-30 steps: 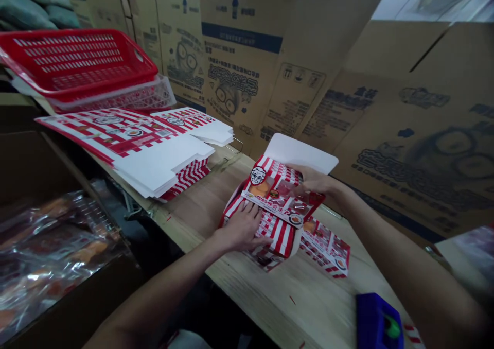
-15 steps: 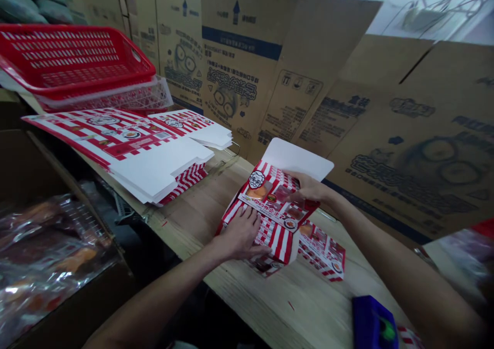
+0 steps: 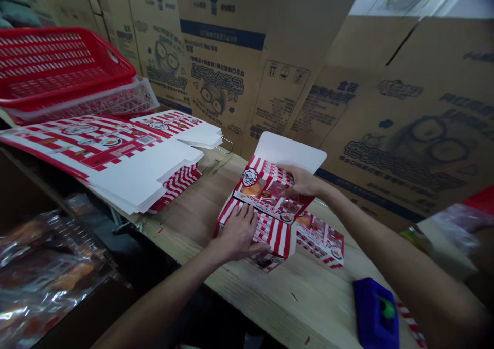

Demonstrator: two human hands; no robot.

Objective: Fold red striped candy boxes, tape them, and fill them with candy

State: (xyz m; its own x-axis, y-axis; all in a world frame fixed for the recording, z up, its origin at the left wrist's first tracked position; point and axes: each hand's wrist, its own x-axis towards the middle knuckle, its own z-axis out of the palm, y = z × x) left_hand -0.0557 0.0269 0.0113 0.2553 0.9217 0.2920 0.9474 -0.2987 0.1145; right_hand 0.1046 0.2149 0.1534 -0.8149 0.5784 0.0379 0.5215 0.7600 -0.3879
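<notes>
The red-and-white striped carton (image 3: 266, 205) sits half-formed on the worktop (image 3: 309, 297) right in front of me, its white flap (image 3: 289, 151) standing open at the far end. I judge it light, thin printed card: stiff along the creases, springy across the panels, a little slick on the glossy print, and easy to dent if I squeeze mid-panel. So I take it at the folds and edges. My left hand (image 3: 235, 233) lies flat on the near striped side with the fingers spread, pressing it down rather than gripping. My right hand (image 3: 303, 181) is pinched on the far edge of the printed top panel, just below the flap.

Another carton of the same print (image 3: 320, 238) lies just beside it to the right. A blue tape dispenser (image 3: 372, 313) is near my right forearm. To the left a stack of flat cartons (image 3: 116, 158) overhangs the worktop's edge, with a red basket (image 3: 57, 66) behind it, and brown cardboard boxes (image 3: 347, 107) stand along the back.
</notes>
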